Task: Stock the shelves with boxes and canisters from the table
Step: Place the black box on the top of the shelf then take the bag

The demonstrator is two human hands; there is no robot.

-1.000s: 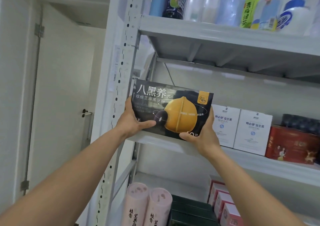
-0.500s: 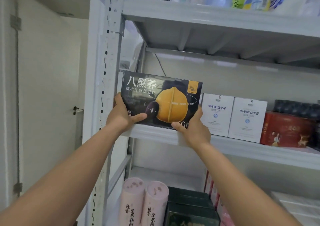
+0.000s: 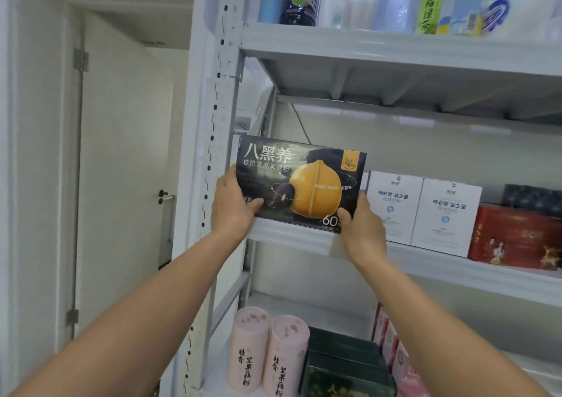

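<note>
On middle shelf [image 3: 292,238], black box [image 3: 299,180] labelled 八黑养, 核桃芝麻黑豆粉

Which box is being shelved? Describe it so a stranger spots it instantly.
On the white metal rack, look at the middle shelf. At its left end, the left hand and right hand grip a black box. Unlike the white boxes beside it, it shows a big yellow rounded shape.

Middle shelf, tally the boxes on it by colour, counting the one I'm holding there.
Black box, gripped by left hand and right hand: 1
White boxes: 2
Red box: 1
Dark patterned box behind the red one: 1
Total: 5
</note>
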